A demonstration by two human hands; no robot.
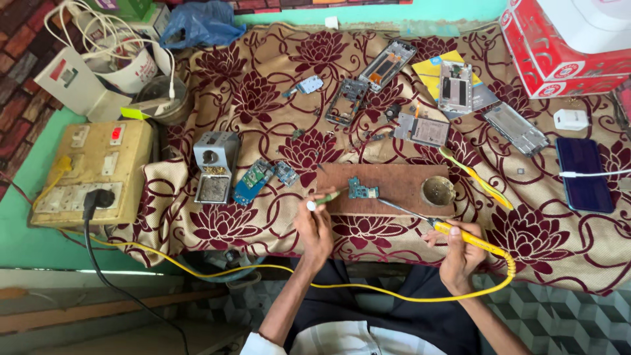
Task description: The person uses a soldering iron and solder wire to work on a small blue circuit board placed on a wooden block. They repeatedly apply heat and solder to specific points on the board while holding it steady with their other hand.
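We have the left hand [314, 228] closed on a green-handled tool [327, 198] and the right hand [462, 253] closed on the yellow soldering iron [460, 231], tip near the small blue circuit board [363, 191] on the wooden block [388, 187]. Board looks mid-rework, no joint visibly finished. Phone frames [386, 64], a toothbrush [474, 176] and a brass tin [438, 190] crowd the desk [263, 223].
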